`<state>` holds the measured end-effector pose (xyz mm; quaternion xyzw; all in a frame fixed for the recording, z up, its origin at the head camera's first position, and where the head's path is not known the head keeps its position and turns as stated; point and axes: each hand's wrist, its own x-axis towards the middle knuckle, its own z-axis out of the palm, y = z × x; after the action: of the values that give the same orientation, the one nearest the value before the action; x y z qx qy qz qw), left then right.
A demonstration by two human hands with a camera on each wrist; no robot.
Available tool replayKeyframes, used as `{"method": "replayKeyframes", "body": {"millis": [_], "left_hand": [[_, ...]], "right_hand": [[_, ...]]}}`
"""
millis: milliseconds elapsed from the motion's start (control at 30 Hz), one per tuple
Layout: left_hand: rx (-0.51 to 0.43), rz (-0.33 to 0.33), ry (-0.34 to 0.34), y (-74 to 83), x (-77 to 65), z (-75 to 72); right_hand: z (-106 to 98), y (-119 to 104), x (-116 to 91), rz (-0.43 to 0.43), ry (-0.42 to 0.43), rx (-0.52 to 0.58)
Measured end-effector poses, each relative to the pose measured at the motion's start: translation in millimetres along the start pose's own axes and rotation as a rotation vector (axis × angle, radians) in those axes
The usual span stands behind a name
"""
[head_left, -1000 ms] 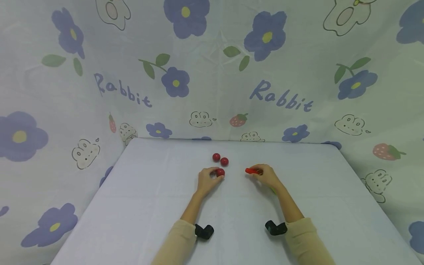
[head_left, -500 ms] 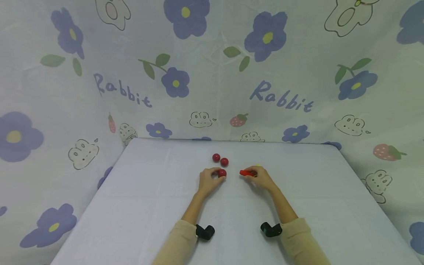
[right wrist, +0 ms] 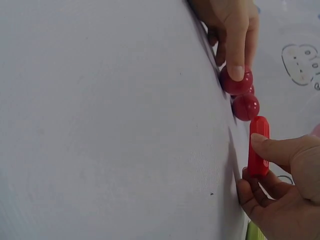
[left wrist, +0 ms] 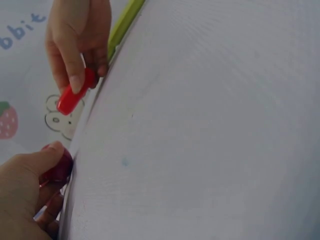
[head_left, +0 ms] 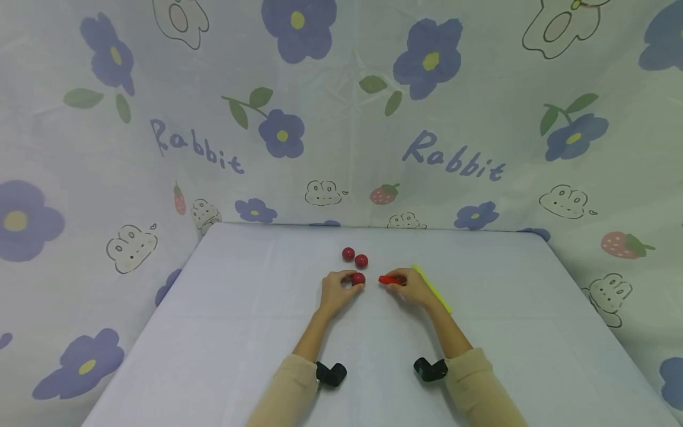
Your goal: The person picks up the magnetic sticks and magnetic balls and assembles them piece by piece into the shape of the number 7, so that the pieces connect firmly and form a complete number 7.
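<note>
My left hand (head_left: 337, 293) pinches a shiny dark red ball (head_left: 359, 279) between thumb and fingers, low over the white table. Just beyond it sit two similar balls, a far ball (head_left: 348, 254) and a nearer ball (head_left: 361, 261), close together. My right hand (head_left: 412, 287) grips a short red plastic stick (right wrist: 258, 147) with ridged sides, thumb on top. Its free end points left toward the pinched ball, with a small gap between them. In the left wrist view the red stick (left wrist: 75, 94) is seen above the table surface.
A long yellow-green stick (head_left: 433, 290) lies on the table, slanting beside the right hand and partly hidden by it. The white table (head_left: 256, 332) ends at the back against a hanging cloth (head_left: 352, 148) printed with flowers and rabbits.
My right hand has moved left with the red stick, closer to the held ball, uncovering more of the yellow-green stick. My left hand shifted slightly right with its ball.
</note>
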<state>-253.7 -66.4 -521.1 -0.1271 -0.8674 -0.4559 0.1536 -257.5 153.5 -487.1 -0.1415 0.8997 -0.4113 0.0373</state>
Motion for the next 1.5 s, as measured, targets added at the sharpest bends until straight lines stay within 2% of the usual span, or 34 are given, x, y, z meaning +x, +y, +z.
{"method": "replayKeyframes", "body": {"millis": [367,500,933,1200,1433,1500], "left_hand": [[-0.008,-0.029,-0.035,2.4,-0.7,0.0],[-0.035,-0.05,-0.063,2.8,0.1,1.6],[-0.024,-0.036,-0.104,9.6,2.5,0.3],[-0.035,-0.011,-0.099,9.7,3.5,0.1],[-0.056,0.074,-0.078,3.1,2.8,0.7],[-0.058,0.063,-0.085,2.0,3.3,1.3]], "right_hand": [[5.0,-3.1,2.2,-0.049,-0.007,-0.014],[5.2,-5.7,2.5,-0.036,-0.009,-0.027],[6.9,-9.2,5.6,0.008,-0.033,-0.055],[8.5,-10.9,6.8,0.027,-0.041,-0.071],[9.9,-11.8,6.8,-0.014,-0.048,-0.048],[11.1,-11.7,7.1,-0.018,-0.049,-0.042]]}}
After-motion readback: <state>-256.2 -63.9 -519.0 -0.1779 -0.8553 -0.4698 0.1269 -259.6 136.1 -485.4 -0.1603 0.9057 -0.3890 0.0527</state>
